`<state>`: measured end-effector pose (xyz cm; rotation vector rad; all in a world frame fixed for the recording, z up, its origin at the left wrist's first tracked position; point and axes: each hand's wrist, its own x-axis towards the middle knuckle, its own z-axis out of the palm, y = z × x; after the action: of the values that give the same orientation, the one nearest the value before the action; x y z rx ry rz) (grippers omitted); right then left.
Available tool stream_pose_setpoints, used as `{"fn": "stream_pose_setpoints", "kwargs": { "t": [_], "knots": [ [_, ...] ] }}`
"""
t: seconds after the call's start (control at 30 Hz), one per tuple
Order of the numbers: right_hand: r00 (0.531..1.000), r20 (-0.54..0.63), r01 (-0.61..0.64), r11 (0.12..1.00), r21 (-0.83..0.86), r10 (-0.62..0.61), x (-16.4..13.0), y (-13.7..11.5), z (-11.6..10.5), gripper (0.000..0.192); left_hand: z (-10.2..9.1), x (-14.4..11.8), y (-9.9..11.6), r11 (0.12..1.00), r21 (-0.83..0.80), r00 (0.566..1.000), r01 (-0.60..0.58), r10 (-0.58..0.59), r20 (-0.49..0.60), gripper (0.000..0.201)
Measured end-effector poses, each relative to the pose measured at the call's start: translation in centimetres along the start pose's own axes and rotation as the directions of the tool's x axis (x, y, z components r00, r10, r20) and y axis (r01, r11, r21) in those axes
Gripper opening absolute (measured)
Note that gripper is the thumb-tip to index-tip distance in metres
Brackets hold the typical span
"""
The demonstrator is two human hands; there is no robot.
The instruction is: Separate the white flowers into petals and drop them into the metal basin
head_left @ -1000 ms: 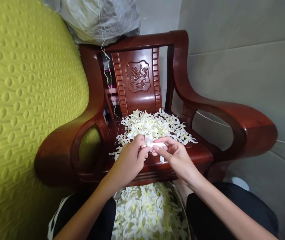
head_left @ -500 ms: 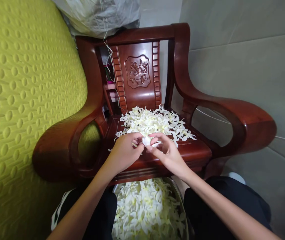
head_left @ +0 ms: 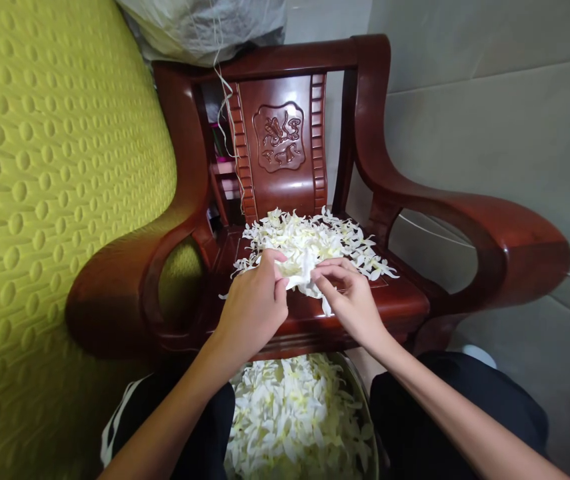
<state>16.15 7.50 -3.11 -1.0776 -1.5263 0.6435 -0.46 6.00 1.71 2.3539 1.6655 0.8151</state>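
My left hand (head_left: 255, 300) is closed, its thumb and forefinger pinching one side of a white flower (head_left: 305, 268). From the right, the fingertips of my right hand (head_left: 352, 297) press together on the flower's other side. Motion blurs the petals between the hands, so their exact shape is unclear. Just behind my fingers, a loose pile of white flowers (head_left: 309, 233) with pale yellow parts is spread over the seat of a dark red wooden chair (head_left: 395, 307). Below the seat edge, between my knees, a metal basin (head_left: 372, 427) holds many more such flowers (head_left: 289, 413).
The chair's wide curved arms (head_left: 519, 233) rise on both sides. A yellow textured panel (head_left: 65, 187) stands close on the left, and a grey tiled wall (head_left: 489, 127) on the right. A pale plastic bag (head_left: 205, 30) with hanging string rests on the chair back.
My hands have moved slightly apart, and more white petals show between them. The view has shifted a little.
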Motion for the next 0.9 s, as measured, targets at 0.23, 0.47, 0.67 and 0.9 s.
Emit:
{"fn": "stream_pose_setpoints", "kwargs": {
  "t": [0.23,0.47,0.67,0.9],
  "knots": [
    [0.984,0.131,-0.132,0.988,0.075,0.121,-0.6,-0.6,0.1,0.026,0.2,-0.2,0.4,0.999,-0.041,0.998,-0.016,0.018,0.056,0.025],
    [0.894,0.231,-0.435,0.867,0.241,0.384,0.4,0.3,-0.8,0.042,0.5,-0.5,0.5,0.985,-0.164,0.988,-0.059,0.081,0.130,0.019],
    [0.803,0.499,-0.499,0.825,0.265,0.326,0.9,0.7,-1.9,0.025,0.7,-0.4,-0.6,0.978,-0.211,0.997,-0.008,0.022,0.067,0.013],
    [0.846,0.485,-0.413,0.849,0.330,0.222,0.6,-0.4,-1.1,0.027,0.4,-0.1,-1.4,0.914,-0.399,0.997,0.072,-0.050,0.065,0.011]
  ]
}}
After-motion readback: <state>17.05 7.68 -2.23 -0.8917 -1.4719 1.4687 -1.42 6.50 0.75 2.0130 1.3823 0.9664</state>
